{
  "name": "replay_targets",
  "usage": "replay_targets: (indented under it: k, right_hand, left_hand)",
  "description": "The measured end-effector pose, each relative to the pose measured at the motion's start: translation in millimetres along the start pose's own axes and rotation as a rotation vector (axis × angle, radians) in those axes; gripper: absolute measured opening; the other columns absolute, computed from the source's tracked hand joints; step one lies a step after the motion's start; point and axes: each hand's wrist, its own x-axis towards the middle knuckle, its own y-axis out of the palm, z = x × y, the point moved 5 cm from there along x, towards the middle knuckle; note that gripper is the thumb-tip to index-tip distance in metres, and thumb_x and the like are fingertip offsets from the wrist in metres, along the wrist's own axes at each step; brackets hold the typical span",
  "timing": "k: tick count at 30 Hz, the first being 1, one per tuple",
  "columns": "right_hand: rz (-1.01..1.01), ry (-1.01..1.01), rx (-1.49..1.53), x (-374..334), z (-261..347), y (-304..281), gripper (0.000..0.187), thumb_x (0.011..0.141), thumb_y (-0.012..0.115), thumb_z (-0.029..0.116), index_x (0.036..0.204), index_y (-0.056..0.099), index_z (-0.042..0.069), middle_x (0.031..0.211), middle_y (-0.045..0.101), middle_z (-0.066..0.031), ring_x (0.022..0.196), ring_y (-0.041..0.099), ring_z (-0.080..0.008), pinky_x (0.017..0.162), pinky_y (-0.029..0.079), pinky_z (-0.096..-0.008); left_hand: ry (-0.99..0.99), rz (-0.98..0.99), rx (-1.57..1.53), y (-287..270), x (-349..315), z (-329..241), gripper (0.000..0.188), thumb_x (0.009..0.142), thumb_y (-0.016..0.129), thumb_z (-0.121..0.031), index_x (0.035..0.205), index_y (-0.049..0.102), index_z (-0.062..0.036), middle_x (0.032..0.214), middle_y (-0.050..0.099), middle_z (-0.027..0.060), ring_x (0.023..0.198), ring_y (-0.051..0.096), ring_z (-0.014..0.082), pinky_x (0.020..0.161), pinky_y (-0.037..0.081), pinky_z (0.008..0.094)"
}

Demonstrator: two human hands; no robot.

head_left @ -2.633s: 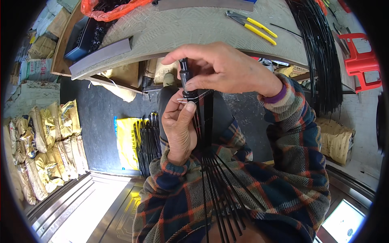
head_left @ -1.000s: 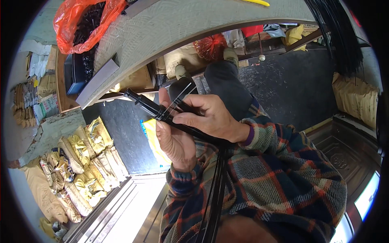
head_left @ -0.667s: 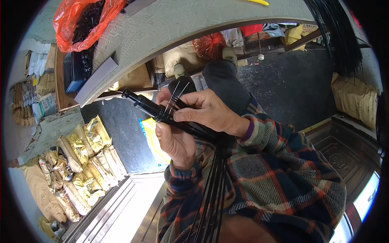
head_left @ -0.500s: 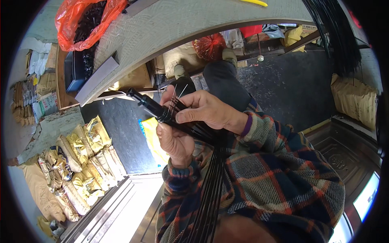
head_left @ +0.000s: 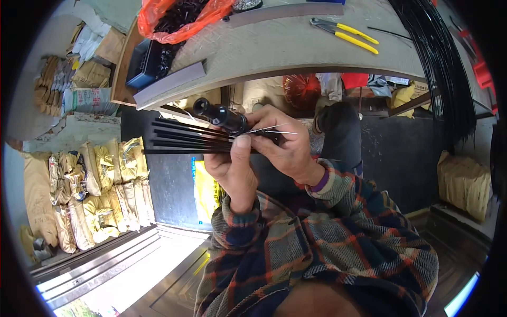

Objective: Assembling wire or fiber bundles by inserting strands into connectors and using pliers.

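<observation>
The left hand rises upright from its plaid sleeve, thumb pressed flat over a fan of thin black rods that stick out level to its left. The right hand comes in from the right, fingers curled and pinching a fine wire just above the rods where they meet a black tubular hub. The hub tilts up and away to the left of both hands, and both hands are closed around this assembly.

Beyond the hands lies a grey workbench. On it, far to the upper right, are yellow-handled pliers; to the upper left sit an orange plastic bag and a grey metal bar. A bundle of long black rods hangs off the bench at the far right. Left of the hands, tan sacks are stacked on the floor.
</observation>
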Motion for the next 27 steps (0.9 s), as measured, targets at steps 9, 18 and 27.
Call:
replay_targets:
  k: [9,18,27]
  right_hand:
    - [0.086,0.298,0.177,-17,-36,24,0.021,0.074,0.068,0.004,0.092,0.060,-0.003,0.089,0.061,-0.0067,0.082,0.059,-0.0112,0.073,0.048,-0.0235]
    - [0.190,0.357,-0.006,-18,-47,25,0.014,0.072,0.071,0.008,0.079,0.062,-0.002,0.078,0.060,-0.0027,0.071,0.054,-0.0068,0.059,0.043,-0.0205]
    - [0.151,0.427,0.116,-27,-46,32,0.020,0.071,0.072,0.010,0.081,0.058,0.001,0.077,0.056,0.0004,0.069,0.051,-0.0048,0.059,0.043,-0.0191]
  left_hand:
    - [-0.023,-0.180,-0.113,-44,-3,4,0.026,0.079,0.061,-0.004,0.103,0.055,0.0052,0.093,0.061,0.0155,0.080,0.060,0.0183,0.074,0.049,0.0276]
    - [0.029,-0.238,-0.041,-58,-17,2,0.029,0.082,0.061,-0.011,0.105,0.054,0.0055,0.097,0.060,0.0124,0.084,0.057,0.0168,0.079,0.046,0.0275]
    - [0.001,-0.230,0.060,-55,-21,3,0.038,0.086,0.057,-0.024,0.107,0.050,0.0064,0.095,0.059,0.0167,0.083,0.058,0.0188,0.074,0.049,0.0291]
